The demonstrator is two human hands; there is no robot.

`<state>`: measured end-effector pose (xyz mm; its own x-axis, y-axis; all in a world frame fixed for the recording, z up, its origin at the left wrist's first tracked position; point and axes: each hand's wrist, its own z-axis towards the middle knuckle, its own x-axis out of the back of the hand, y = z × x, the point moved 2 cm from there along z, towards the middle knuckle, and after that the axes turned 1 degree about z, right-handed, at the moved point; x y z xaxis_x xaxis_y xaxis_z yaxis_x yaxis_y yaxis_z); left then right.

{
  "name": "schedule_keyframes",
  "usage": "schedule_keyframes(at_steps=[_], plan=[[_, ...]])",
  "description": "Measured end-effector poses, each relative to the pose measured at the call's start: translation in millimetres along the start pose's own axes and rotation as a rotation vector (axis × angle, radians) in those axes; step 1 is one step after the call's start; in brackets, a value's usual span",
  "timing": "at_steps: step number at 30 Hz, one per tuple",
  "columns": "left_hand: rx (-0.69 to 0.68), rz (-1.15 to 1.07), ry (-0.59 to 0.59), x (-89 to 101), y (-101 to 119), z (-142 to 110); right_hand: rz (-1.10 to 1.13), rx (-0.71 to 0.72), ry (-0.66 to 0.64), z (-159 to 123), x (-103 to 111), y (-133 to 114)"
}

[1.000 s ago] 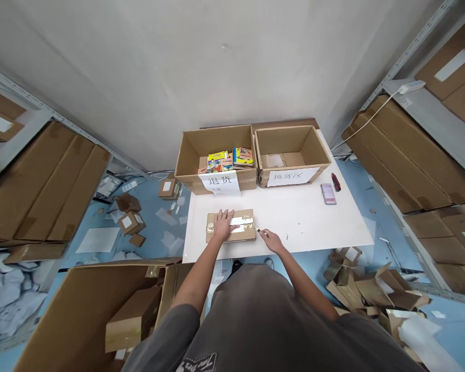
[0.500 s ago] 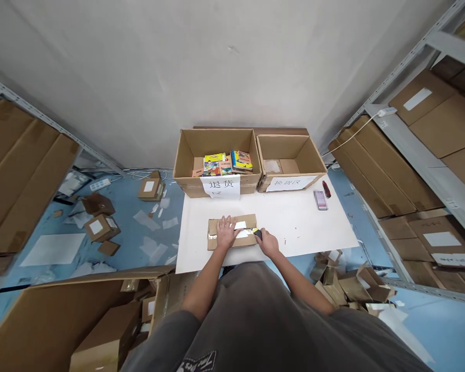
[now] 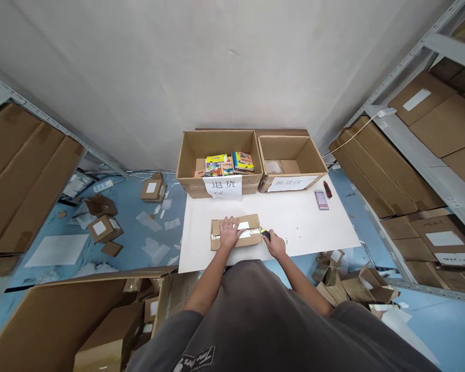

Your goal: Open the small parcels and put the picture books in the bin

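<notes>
Fingers (image 3: 225, 223) of the left hand (image 3: 229, 235) are spread, and the palm side is laid down on the top of a cardboard parcel (image 3: 251, 241); nothing is gripped by this hand, which is held open and only rested on the surface. The parcel is placed near the front edge of the white table (image 3: 306, 222), and its top is crossed lengthwise by shiny tape, beside which a white label (image 3: 243, 226) is shown. The right hand (image 3: 276, 245) is closed around a yellow-and-black cutter (image 3: 265, 234), the front of which is pointed at the right end of the parcel, along the taped line. Whether the tape is pierced by the blade cannot be told at this size.

Behind the parcel, two open cartons are set side by side: colourful books (image 3: 221, 164) are held in the left carton (image 3: 251, 184), and a pale flat piece (image 3: 273, 167) is seen inside the right carton (image 3: 310, 155). Each is marked at the front with a handwritten paper sign. Further right on the table, a red-and-black object (image 3: 327, 189) is laid just beside a pixelated, purplish item (image 3: 321, 200).
</notes>
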<state>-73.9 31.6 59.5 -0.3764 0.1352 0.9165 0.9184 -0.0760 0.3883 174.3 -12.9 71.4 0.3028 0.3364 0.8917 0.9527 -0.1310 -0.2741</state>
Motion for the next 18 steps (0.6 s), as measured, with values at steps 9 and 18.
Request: schedule_keyframes(at_steps=[9, 18], plan=[[-0.049, 0.048, 0.121, -6.8, -5, 1, -0.006, 0.048, -0.016, -3, 6, 11], [-0.064, 0.079, 0.144, -7.5, -5, -2, 0.033, 0.109, -0.015, 9, -5, -1]])
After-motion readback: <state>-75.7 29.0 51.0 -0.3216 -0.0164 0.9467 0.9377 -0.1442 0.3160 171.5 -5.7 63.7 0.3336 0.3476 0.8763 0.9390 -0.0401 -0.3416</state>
